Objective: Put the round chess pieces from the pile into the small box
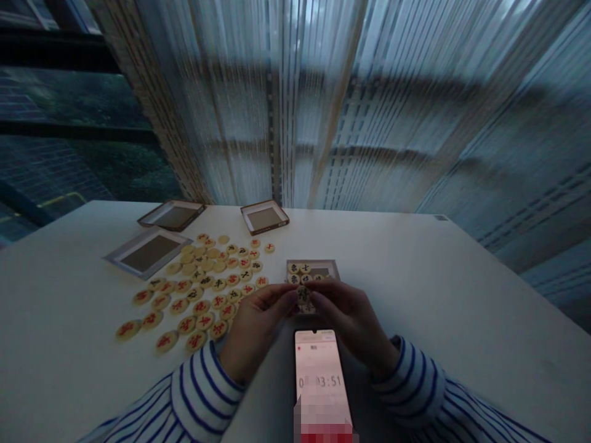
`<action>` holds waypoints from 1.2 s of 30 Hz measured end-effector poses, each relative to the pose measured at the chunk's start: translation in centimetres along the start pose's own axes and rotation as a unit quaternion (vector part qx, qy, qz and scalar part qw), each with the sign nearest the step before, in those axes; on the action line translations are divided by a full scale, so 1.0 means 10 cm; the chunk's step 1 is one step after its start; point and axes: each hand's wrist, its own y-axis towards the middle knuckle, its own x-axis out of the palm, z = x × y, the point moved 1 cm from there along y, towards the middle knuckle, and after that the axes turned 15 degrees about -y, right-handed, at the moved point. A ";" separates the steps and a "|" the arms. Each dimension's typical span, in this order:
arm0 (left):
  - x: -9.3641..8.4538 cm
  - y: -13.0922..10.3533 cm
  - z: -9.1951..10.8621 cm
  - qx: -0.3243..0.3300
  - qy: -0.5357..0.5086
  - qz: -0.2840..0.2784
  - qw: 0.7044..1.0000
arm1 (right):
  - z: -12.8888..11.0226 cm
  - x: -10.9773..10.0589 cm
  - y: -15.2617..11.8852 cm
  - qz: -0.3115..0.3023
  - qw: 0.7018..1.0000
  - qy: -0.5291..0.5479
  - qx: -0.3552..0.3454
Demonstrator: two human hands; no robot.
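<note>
Between the fingertips of my left hand [258, 317] and my right hand [353, 317] is a round wooden piece with a dark character [303, 295]. Both hands are closed on it, thumbs toward each other. Just beneath and beyond them lies a shallow box [335, 269], with several dark-lettered pieces in its left part; my hands hide some of its near side. Left of my left hand, many round pieces with red or dark characters [202, 307] are spread over the table, and a few show blank faces.
A phone [321, 375] showing a timer lies in front of the box, between my forearms. Two shallow box parts [264, 218] [172, 215] and a framed lid [146, 251] rest on the white table [415, 277]. Behind the table hangs a string curtain [314, 111].
</note>
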 end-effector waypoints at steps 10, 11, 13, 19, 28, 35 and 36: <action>0.00 0.01 -0.01 -0.003 -0.035 -0.009 0.999 | -0.02 -0.02 -0.01 0.043 0.964 -0.197 -0.176; 0.01 0.01 -0.01 0.000 -0.033 -0.004 0.999 | -0.02 -0.02 -0.02 0.047 0.958 -0.214 -0.186; 0.00 0.01 -0.02 0.008 -0.026 0.002 1.000 | -0.01 -0.01 -0.03 0.060 0.946 -0.250 -0.200; -0.01 0.03 -0.05 0.028 -0.035 -0.007 0.999 | -0.01 0.00 -0.03 0.073 0.913 -0.326 -0.233; -0.01 0.01 -0.02 0.064 0.036 0.020 0.997 | -0.01 -0.18 0.04 0.102 0.906 -0.351 -0.213; -0.02 0.01 0.03 0.107 0.094 0.043 0.989 | 0.21 -0.39 0.17 0.114 0.918 -0.347 -0.151; -0.02 0.01 0.03 0.111 0.103 0.044 0.988 | 0.25 -0.40 0.19 0.109 0.918 -0.352 -0.146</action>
